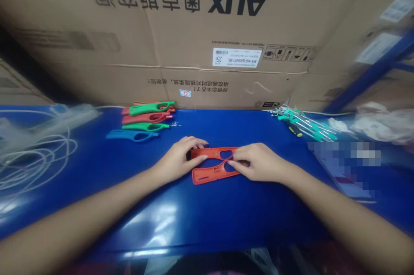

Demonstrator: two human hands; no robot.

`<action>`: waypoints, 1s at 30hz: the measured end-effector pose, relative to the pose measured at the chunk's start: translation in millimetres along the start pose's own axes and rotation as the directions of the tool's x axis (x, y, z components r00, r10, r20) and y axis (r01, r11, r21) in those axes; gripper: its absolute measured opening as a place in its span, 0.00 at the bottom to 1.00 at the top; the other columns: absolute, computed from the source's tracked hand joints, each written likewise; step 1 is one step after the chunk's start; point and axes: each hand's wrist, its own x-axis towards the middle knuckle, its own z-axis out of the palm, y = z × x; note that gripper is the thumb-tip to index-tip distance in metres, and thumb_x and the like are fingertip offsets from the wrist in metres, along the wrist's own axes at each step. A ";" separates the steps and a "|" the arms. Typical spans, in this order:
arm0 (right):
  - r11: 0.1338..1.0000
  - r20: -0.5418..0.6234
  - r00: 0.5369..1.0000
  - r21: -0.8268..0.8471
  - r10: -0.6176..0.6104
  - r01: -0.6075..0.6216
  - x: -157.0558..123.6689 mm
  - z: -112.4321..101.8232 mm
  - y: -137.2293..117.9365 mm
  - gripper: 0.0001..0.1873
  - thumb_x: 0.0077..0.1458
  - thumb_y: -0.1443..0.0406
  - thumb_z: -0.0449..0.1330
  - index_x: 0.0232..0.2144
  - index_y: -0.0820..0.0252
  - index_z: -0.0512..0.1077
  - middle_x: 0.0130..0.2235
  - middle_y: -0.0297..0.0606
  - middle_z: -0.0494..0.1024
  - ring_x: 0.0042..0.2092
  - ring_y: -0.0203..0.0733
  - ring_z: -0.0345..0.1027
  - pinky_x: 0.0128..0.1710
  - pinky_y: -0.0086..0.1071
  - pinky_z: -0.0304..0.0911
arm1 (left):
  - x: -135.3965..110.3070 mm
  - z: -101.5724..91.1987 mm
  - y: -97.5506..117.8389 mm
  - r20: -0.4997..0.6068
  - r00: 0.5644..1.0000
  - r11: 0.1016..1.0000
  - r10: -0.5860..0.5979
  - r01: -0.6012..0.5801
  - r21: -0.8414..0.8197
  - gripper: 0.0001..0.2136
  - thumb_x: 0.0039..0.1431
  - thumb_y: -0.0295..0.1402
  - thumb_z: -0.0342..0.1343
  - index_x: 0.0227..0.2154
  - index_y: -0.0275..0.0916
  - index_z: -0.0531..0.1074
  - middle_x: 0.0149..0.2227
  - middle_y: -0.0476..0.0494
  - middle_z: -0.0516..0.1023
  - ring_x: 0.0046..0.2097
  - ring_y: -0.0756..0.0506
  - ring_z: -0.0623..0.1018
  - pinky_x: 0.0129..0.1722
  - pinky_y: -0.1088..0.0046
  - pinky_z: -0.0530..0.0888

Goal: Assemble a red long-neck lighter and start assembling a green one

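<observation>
Two orange plastic handle-casing halves lie one above the other on the blue table, insides facing up. Around the left end of the upper casing half [211,153] my left hand [181,157] is closed, thumb on its near edge. My right hand [258,160] has its fingers closed at the right end of that same half. Its thumb also reaches over the right end of the lower casing half [207,175], beside the oval trigger opening. What lies under my right fingertips is hidden.
Green, red and blue handle casings [145,127] are stacked at the back left. Coiled clear tubing [39,158] lies far left. Metal rods with teal parts [304,122] and a yellow-black screwdriver [295,130] lie at the back right. A cardboard wall [181,42] closes off the rear.
</observation>
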 end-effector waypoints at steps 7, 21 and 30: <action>0.985 -0.015 0.998 -0.158 0.063 -0.065 -0.3 -1.2 -3.6 0.11 0.61 0.56 0.59 0.33 0.58 0.71 0.36 0.32 0.75 0.30 0.33 0.64 0.28 0.30 0.51 | -1.7 -5.7 12.4 0.003 0.996 0.996 0.091 -0.091 -0.019 0.10 0.64 0.36 0.58 0.45 0.42 0.76 0.44 0.43 0.79 0.47 0.43 0.75 0.50 0.63 0.71; 0.998 -0.036 0.999 -0.058 0.006 -0.008 2.2 7.2 2.3 0.07 0.65 0.61 0.56 0.41 0.55 0.72 0.43 0.36 0.75 0.38 0.37 0.70 0.34 0.30 0.60 | -3.2 -9.3 16.7 0.164 0.977 0.983 0.138 -0.156 0.099 0.14 0.64 0.30 0.52 0.51 0.45 0.73 0.50 0.43 0.78 0.53 0.40 0.75 0.55 0.57 0.68; 0.984 -0.134 0.991 -0.172 0.013 -0.036 1.8 -17.2 15.3 0.19 0.69 0.55 0.47 0.55 0.54 0.68 0.55 0.42 0.72 0.48 0.44 0.72 0.45 0.36 0.65 | -7.5 -7.5 21.5 0.257 0.938 0.943 0.231 -0.281 0.178 0.22 0.64 0.37 0.55 0.61 0.45 0.67 0.62 0.43 0.72 0.62 0.39 0.72 0.62 0.57 0.69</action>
